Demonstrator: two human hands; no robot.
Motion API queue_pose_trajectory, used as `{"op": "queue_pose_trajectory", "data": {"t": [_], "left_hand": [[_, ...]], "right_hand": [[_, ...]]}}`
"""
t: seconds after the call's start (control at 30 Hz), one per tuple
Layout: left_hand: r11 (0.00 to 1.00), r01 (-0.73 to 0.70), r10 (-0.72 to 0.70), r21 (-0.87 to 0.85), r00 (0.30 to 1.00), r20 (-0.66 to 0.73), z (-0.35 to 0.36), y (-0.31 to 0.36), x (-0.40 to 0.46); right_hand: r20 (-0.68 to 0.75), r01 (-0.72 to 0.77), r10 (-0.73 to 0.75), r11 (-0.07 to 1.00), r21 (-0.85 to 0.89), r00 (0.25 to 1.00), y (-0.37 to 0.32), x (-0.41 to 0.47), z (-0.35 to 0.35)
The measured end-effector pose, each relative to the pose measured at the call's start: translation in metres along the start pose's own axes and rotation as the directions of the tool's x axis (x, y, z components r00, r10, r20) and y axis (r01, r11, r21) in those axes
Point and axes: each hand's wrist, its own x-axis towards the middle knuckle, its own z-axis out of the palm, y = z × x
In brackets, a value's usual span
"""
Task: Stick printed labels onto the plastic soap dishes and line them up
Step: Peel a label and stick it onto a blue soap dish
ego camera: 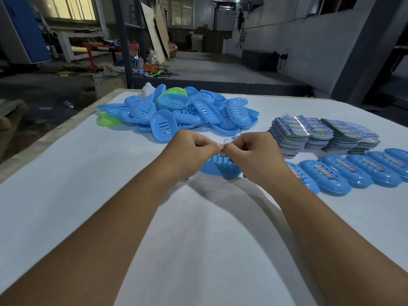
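Head view: both hands point(195, 151) point(254, 153) pinch label point(227, 143) — above blue dish point(220, 167).

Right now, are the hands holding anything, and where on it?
Both pinch a small label between fingertips: left hand at its left edge, right hand at its right edge, above a blue soap dish on the table.

Both bare forearms reach forward, the left hand point(192, 149) and right hand point(254, 151) meeting with curled fingers, fingertips pinched together.
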Motion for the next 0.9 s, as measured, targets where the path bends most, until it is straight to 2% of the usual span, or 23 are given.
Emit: {"op": "queue_pose_trajectory", "data": {"t": [0.23,0.37,0.43,0.6,0.77,0.9], "left_hand": [[0.999,0.028,-0.029,-0.046,0.999,-0.017,0.0,-0.003,0.002],[0.994,0.002,-0.007,-0.107,0.999,-0.042,-0.004,-0.004,0.004],[0.991,-0.015,0.007,-0.129,0.998,-0.064,-0.004,-0.004,0.005],[0.99,-0.014,0.0,-0.142,0.995,-0.096,-0.003,-0.006,0.006],[0.986,0.005,-0.019,-0.167,0.996,-0.085,-0.002,-0.006,0.007],[0.989,0.019,-0.035,-0.149,0.994,-0.104,-0.001,-0.008,0.009]], "right_hand": [[0.052,0.088,-0.088,0.996,-0.004,0.995,0.002,-0.001,0.0],[0.099,0.113,-0.12,0.991,0.078,0.988,0.001,-0.001,-0.001],[0.081,0.087,-0.099,0.987,0.132,0.992,0.002,0.0,-0.001],[-0.001,-0.023,0.024,0.996,0.085,1.0,0.009,0.007,-0.004],[0.024,-0.054,0.052,0.995,0.086,0.998,0.01,0.009,-0.004],[0.025,-0.135,0.133,0.98,0.148,0.991,0.01,0.01,-0.005]]}}
